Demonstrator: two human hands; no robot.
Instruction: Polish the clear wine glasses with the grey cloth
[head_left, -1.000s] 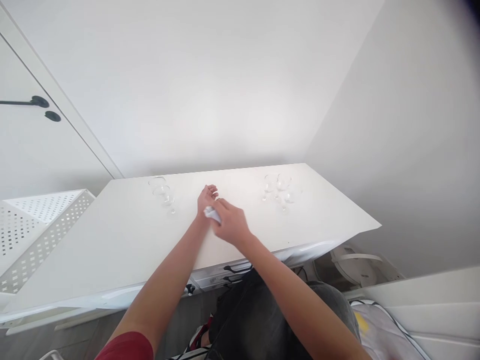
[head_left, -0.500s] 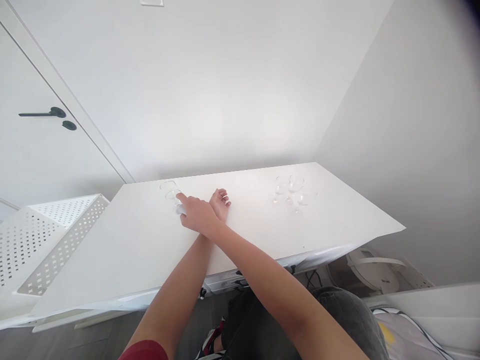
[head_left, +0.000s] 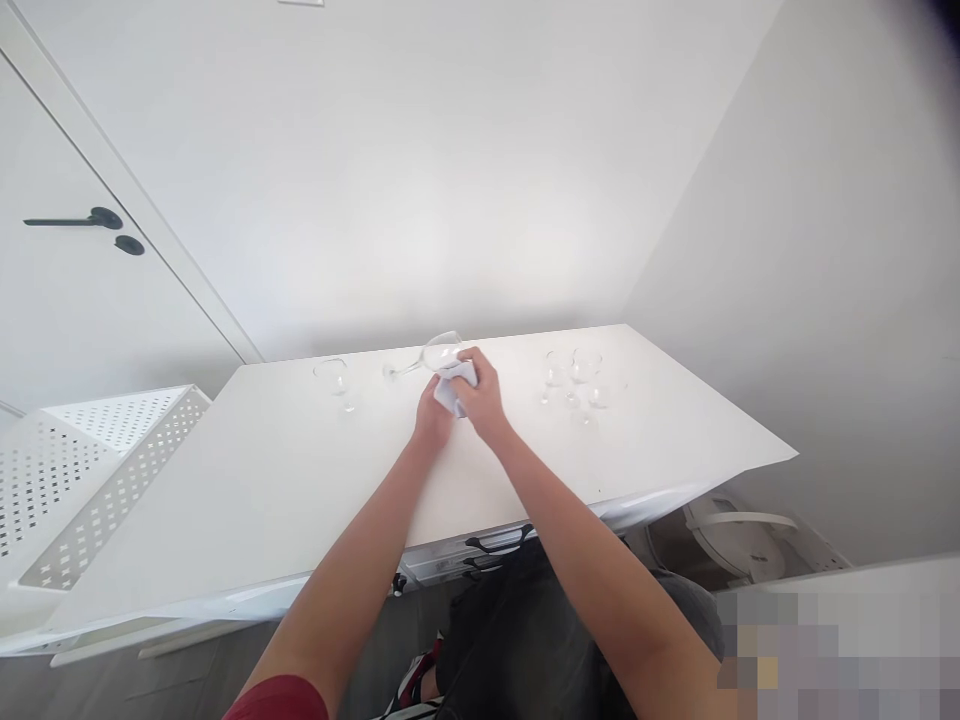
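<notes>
Moved since the earlier frame: 1 glass [head_left: 442,352], formerly upright on the left part of the table [head_left: 247,480], now tilted almost onto its side over the table's far middle. Right hand [head_left: 484,395] shifted from the table's left part to its middle; forearms, then crossed, now side by side.

Listed left to right:

1 door [head_left: 60,300], white, beyond the table's left end; black handle [head_left: 75,219] and black lock plate below it.

1 stand [head_left: 45,470], white, perforated, beside the table's left end.

1 standing glass [head_left: 340,383], clear, stemmed, upright on the far left part of the table.

1 tilted glass, as above: foot toward the table's left end, bowl toward its right end, bowl at the cloth. Clearance between foot and table hard to judge.

1 left hand [head_left: 433,412], over the table's middle, against the near side of the cloth. Fingers largely hidden; cannot tell whether they are clamped on the glass stem, the cloth or neither.

1 cloth [head_left: 448,397], white, folded, over the table's middle, between the hands.

1 right hand, over the table's middle, thumb and fingers clamped on the cloth, fingertips at the bowl.

3 grouped glasses [head_left: 587,368], clear, stemmed, upright, close together on the right part of the table.

1 drawer handle [head_left: 499,542], black, below the table's near edge.

1 bin [head_left: 739,545], white, round-topped, below the table's right end.
</notes>
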